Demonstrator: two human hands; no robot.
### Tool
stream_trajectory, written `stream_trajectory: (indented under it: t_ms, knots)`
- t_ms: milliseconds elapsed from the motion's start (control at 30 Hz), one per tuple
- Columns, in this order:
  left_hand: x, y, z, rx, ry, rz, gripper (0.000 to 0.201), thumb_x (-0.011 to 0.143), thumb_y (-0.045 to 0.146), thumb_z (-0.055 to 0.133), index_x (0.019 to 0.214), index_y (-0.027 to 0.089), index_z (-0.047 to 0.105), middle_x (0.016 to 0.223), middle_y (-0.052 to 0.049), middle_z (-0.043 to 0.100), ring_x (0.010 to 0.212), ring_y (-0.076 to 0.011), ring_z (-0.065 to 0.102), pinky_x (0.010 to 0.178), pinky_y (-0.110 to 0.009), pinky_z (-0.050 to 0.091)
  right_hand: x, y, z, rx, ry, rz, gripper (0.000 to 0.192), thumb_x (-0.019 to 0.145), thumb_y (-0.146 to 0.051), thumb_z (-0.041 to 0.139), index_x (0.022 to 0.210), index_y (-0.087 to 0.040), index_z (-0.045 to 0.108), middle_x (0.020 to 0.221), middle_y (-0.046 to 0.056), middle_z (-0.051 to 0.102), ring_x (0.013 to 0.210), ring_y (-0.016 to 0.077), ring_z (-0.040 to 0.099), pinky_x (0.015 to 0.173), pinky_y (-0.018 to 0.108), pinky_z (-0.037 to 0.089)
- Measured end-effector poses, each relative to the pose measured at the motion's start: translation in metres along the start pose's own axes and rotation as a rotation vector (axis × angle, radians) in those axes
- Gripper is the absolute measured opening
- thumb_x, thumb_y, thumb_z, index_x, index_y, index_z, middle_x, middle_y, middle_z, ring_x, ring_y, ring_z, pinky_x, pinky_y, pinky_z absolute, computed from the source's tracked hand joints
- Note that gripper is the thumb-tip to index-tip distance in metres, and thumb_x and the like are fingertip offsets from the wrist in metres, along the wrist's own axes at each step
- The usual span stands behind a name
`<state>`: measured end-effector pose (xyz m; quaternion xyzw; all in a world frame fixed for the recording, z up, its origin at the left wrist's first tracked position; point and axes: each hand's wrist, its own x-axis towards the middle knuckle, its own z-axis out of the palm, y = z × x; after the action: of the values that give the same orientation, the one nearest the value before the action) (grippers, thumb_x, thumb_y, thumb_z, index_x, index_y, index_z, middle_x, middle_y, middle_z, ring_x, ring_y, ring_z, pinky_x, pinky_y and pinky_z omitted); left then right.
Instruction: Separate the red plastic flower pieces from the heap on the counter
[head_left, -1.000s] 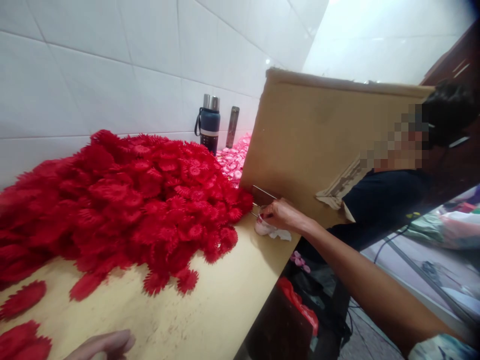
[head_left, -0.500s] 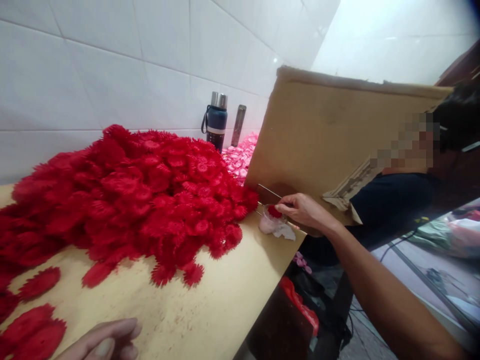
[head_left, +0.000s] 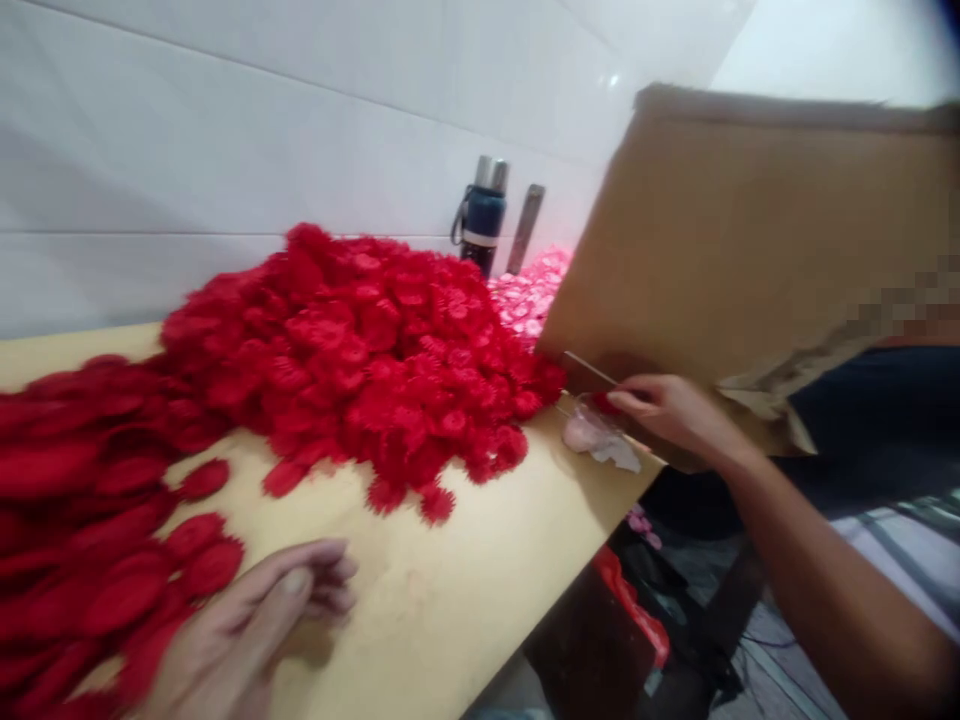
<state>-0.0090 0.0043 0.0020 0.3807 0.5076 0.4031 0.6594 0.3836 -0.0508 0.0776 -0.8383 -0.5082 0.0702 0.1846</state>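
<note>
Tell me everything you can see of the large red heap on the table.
The red heap is a loose, uneven mound of many thin, roundish flower pieces, fabric-like in look, many with toothed edges. It lies on the pale tabletop before the tiled wall, with a few pieces jutting out at the front. At left it runs into more red pieces nearer the camera. The right hand is apart from it, past its right end.

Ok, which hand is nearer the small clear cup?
Right. The right hand is at the cup, pinching a red piece; the left hand is well away, at the near left, beside loose red pieces.
</note>
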Motion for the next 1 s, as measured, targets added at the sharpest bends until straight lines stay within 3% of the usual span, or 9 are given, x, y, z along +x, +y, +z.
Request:
stream_trajectory:
  t_ms: [100,200,267,400,467,567,667,800,1000]
  knots:
    - [-0.009,0.013,0.012,-0.216,-0.067,-0.012,0.032,0.068,0.042,0.066,0.084,0.014,0.069,0.079,-0.010,0.071,0.069,-0.0212,0.065,0.065,-0.029,0.054,-0.012,-0.011,0.003,0.160,0.186,0.023,0.026,0.073,-0.050,0.055,0.072,-0.026,0.065,0.063,0.004,0.062,0.052,0.0148,0.052,0.047,0.029,0.036]
    - [-0.006,0.019,0.017,-0.449,-0.162,-0.109,0.041,0.083,0.043,0.044,0.094,0.009,0.065,0.093,-0.017,0.067,0.080,-0.0236,0.064,0.075,-0.037,0.052,-0.028,-0.052,0.024,0.493,-0.029,-0.023,0.023,0.067,-0.051,0.063,0.076,-0.030,0.066,0.064,0.006,0.064,0.053,0.0156,0.055,0.045,0.029,0.038]
    - [-0.004,0.021,0.018,-0.557,-0.194,-0.163,0.047,0.087,0.044,0.035,0.097,0.008,0.063,0.098,-0.018,0.066,0.083,-0.0234,0.064,0.078,-0.039,0.051,-0.043,-0.095,0.047,0.643,-0.185,-0.261,0.021,0.071,-0.047,0.062,0.076,-0.027,0.066,0.064,0.004,0.064,0.056,0.0152,0.057,0.048,0.027,0.041]
    - [-0.008,0.022,0.021,-0.636,-0.224,-0.211,0.042,0.089,0.037,0.034,0.097,0.008,0.063,0.095,-0.014,0.066,0.071,-0.0147,0.063,0.066,-0.026,0.052,-0.068,-0.179,0.104,0.679,-0.462,-0.731,0.023,0.085,-0.033,0.049,0.076,-0.021,0.067,0.076,0.003,0.065,0.067,0.0129,0.058,0.060,0.025,0.043]
    - [-0.010,0.019,0.020,-0.644,-0.200,-0.176,0.032,0.089,0.026,0.038,0.093,0.009,0.064,0.087,-0.009,0.066,0.065,-0.0107,0.060,0.062,-0.022,0.052,-0.071,-0.203,0.126,0.535,-0.345,-0.906,0.028,0.087,-0.027,0.045,0.070,-0.018,0.066,0.070,0.003,0.063,0.065,0.0125,0.053,0.062,0.025,0.040]
    - [-0.012,0.015,0.012,-0.640,-0.148,-0.107,0.023,0.086,0.015,0.042,0.089,0.012,0.064,0.079,-0.004,0.064,0.064,-0.0090,0.058,0.063,-0.023,0.052,-0.068,-0.215,0.139,0.273,-0.071,-1.048,0.024,0.086,-0.027,0.049,0.073,-0.018,0.067,0.070,0.004,0.061,0.066,0.0142,0.048,0.065,0.028,0.034]
    - [-0.012,0.014,0.000,-0.576,-0.076,-0.042,0.016,0.083,0.020,0.050,0.080,0.011,0.063,0.072,-0.003,0.061,0.058,-0.0098,0.056,0.056,-0.023,0.050,-0.061,-0.212,0.134,0.252,0.057,-1.059,0.024,0.086,-0.031,0.050,0.074,-0.018,0.066,0.069,0.004,0.059,0.066,0.0145,0.047,0.066,0.029,0.034]
    - [-0.010,0.014,-0.009,-0.412,0.060,0.012,0.034,0.077,0.042,0.057,0.058,0.015,0.053,0.050,0.002,0.051,0.042,-0.0079,0.046,0.038,-0.018,0.035,-0.054,-0.207,0.129,0.363,-0.015,-0.964,0.036,0.089,-0.030,0.041,0.058,-0.018,0.056,0.059,0.003,0.052,0.059,0.0131,0.046,0.060,0.026,0.036]
    - [0.000,0.016,-0.006,-0.326,0.185,0.149,0.056,0.075,0.059,0.050,0.040,0.019,0.030,0.031,0.008,0.024,0.027,-0.0039,0.020,0.031,-0.019,0.014,-0.058,-0.209,0.139,0.394,-0.164,-1.073,0.032,0.088,-0.029,0.041,0.063,-0.016,0.058,0.063,0.003,0.054,0.061,0.0129,0.050,0.059,0.025,0.038]
